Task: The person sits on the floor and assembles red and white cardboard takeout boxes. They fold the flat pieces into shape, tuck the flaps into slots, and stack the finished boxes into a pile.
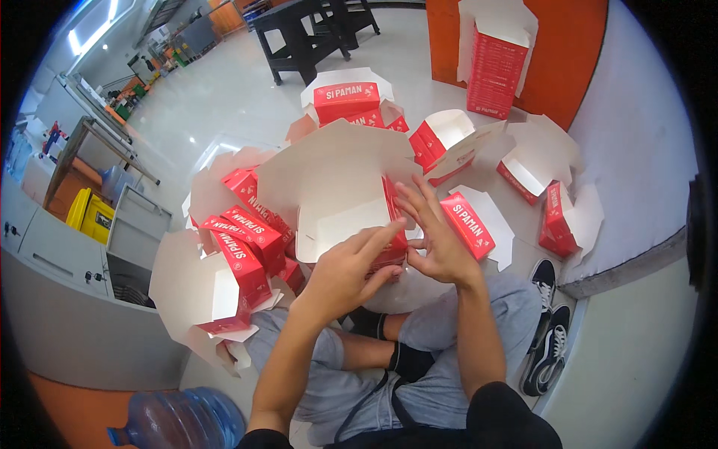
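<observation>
A red and white cardboard box (340, 198) stands open in front of me, its white flaps spread wide. My left hand (348, 273) rests on its near red side wall, fingers stretched toward the inside. My right hand (434, 236) presses flat against the same wall from the right, fingers apart. Several more folded red and white boxes (243, 247) are piled to my left, and others (467, 224) lie on the floor to my right.
I sit cross-legged on a pale floor in grey trousers (441, 329). A pair of black and white shoes (550, 329) lies right. A blue water jug (183, 419) is lower left. A tall stack of flat red boxes (495, 71) leans on an orange wall; a black table (299, 37) stands behind.
</observation>
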`<state>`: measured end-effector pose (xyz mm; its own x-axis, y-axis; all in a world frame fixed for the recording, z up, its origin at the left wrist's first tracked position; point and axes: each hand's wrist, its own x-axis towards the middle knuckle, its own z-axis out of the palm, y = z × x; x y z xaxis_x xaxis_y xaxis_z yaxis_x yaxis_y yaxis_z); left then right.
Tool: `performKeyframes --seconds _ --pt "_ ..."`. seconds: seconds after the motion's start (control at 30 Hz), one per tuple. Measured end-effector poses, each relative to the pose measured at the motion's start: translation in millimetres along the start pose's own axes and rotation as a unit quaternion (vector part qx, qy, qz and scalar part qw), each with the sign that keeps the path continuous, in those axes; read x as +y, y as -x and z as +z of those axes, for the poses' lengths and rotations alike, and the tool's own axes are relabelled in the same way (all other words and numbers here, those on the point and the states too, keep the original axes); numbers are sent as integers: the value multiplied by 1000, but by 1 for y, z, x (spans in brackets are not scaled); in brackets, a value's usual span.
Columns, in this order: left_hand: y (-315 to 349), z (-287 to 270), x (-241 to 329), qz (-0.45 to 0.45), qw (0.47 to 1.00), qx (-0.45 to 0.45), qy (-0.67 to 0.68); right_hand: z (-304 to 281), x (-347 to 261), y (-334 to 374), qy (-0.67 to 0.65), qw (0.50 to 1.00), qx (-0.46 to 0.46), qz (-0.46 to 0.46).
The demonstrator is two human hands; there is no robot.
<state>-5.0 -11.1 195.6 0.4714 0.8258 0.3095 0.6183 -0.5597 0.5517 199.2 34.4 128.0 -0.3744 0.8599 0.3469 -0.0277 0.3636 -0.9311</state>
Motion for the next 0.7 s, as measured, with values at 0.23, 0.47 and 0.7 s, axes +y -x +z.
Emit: performKeyframes --seconds 0.23,0.47,0.7 --pt "-19 18 -17 84 984 10 -160 -3 17 -4 77 993 84 -8" --pt "-15 19 -14 87 974 -12 -208 3 78 -14 68 984 163 28" --pt "-14 27 -16 103 967 -29 -230 -6 56 -3 56 991 81 89"
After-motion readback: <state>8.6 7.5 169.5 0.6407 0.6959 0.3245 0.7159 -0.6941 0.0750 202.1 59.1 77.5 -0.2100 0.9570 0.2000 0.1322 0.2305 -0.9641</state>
